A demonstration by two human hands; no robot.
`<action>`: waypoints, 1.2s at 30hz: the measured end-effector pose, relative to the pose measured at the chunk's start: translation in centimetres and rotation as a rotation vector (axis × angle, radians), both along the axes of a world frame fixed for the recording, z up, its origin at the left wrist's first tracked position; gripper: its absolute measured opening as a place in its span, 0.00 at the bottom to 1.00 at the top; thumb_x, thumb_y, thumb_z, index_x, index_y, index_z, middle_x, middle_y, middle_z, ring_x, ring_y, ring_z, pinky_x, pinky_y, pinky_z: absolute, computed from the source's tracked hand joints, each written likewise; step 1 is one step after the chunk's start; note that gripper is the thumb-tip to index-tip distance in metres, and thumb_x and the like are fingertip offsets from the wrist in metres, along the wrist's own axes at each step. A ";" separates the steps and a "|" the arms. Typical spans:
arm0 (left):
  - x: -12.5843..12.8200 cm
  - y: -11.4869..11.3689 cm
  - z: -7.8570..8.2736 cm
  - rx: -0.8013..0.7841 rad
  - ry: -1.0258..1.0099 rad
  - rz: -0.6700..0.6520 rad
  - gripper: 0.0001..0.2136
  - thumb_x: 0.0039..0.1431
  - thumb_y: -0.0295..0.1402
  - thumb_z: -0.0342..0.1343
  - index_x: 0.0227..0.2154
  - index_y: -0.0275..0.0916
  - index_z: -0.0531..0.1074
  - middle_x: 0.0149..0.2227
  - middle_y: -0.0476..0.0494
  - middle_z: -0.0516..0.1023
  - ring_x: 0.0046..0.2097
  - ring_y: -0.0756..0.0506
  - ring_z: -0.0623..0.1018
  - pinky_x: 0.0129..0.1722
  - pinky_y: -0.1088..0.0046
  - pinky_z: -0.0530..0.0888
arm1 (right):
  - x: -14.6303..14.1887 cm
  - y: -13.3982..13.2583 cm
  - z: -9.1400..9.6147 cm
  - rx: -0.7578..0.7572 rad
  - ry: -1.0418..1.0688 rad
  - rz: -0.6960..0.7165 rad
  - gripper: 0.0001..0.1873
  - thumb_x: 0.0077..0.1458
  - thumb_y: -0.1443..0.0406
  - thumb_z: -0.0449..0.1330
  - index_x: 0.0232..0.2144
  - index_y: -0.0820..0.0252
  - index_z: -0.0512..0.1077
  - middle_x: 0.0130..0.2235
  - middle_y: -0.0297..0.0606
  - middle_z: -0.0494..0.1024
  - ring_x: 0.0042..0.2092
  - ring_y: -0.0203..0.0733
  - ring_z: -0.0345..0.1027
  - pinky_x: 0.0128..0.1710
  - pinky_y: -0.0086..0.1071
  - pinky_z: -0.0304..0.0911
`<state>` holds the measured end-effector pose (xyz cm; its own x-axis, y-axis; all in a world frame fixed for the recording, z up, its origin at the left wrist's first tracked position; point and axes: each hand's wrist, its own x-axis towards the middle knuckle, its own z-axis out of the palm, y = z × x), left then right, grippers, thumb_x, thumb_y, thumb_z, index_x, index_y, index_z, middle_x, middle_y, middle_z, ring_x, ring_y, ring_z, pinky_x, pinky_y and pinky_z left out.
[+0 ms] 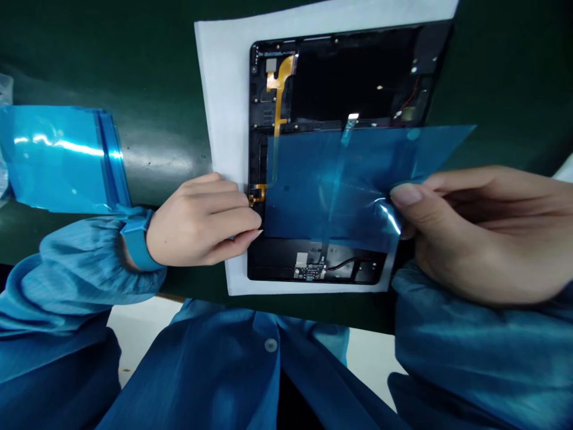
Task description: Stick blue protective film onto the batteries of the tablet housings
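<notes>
An opened tablet housing (313, 71) lies with its inside up, showing an orange flex cable (278, 107) and a small circuit board (308, 272). Over its lower half rests a see-through blue plastic film (308, 185), its right side lifted and creased. Thumb and fingers of my right hand (487, 233) pinch that film at its right edge. My left hand (206, 221) is closed, fingers curled at the housing's left edge, close to the film's left border. Whatever lies between those fingertips is hidden.
White paper (226, 107) lies beneath the housing on a dark green tabletop (156, 54). At the left, a stack of blue films (58, 158) sits beside a clear plastic wrap (4, 131). The table's front edge runs close to my body.
</notes>
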<state>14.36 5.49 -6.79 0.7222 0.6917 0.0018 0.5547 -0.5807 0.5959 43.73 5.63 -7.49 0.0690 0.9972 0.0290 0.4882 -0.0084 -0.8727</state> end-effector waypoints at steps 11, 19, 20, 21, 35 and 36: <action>-0.1 -0.1 0.0 0.122 -0.014 -0.040 0.11 0.69 0.34 0.51 0.31 0.41 0.75 0.28 0.48 0.78 0.30 0.48 0.75 0.34 0.69 0.70 | 0.1 -0.2 0.3 -0.055 -0.053 -0.040 0.07 0.43 0.66 0.75 0.28 0.58 0.83 0.22 0.33 0.78 0.22 0.35 0.69 0.19 0.27 0.65; -0.2 -0.2 0.1 0.206 -0.105 -0.030 0.08 0.66 0.30 0.55 0.31 0.36 0.75 0.27 0.47 0.76 0.30 0.49 0.74 0.33 0.71 0.70 | -0.4 0.3 1.0 -0.101 -0.113 -0.033 0.07 0.42 0.66 0.75 0.27 0.58 0.83 0.19 0.32 0.76 0.18 0.34 0.65 0.17 0.27 0.66; -0.1 -0.2 0.1 0.208 -0.100 -0.028 0.08 0.67 0.30 0.55 0.31 0.36 0.75 0.27 0.47 0.76 0.30 0.49 0.73 0.33 0.71 0.70 | -0.5 0.4 1.1 -0.097 -0.118 -0.025 0.07 0.42 0.66 0.75 0.27 0.59 0.83 0.19 0.31 0.75 0.18 0.33 0.65 0.17 0.27 0.66; -0.1 -0.2 0.1 0.210 -0.096 -0.026 0.08 0.67 0.30 0.54 0.32 0.36 0.75 0.27 0.47 0.77 0.30 0.49 0.73 0.33 0.71 0.70 | -0.5 0.5 1.1 -0.091 -0.120 -0.020 0.06 0.43 0.66 0.75 0.27 0.59 0.83 0.19 0.31 0.75 0.17 0.33 0.65 0.17 0.26 0.66; 0.0 -0.2 0.5 0.213 -0.087 -0.026 0.07 0.67 0.30 0.55 0.33 0.36 0.74 0.27 0.47 0.76 0.30 0.49 0.73 0.32 0.72 0.70 | -0.4 0.4 1.2 -0.134 -0.093 0.020 0.09 0.48 0.59 0.74 0.30 0.56 0.82 0.21 0.30 0.78 0.20 0.32 0.69 0.19 0.25 0.65; 0.0 -0.2 0.5 0.212 -0.085 -0.026 0.07 0.67 0.29 0.55 0.33 0.36 0.74 0.27 0.47 0.76 0.29 0.49 0.73 0.32 0.71 0.70 | -0.3 0.4 1.2 -0.134 -0.089 0.023 0.09 0.48 0.59 0.74 0.29 0.56 0.82 0.21 0.30 0.78 0.20 0.32 0.69 0.19 0.25 0.65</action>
<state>14.40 5.31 -6.33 0.7311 0.6502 0.2066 0.4909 -0.7116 0.5026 43.39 6.05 -6.27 0.0495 0.9938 -0.0993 0.5648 -0.1098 -0.8179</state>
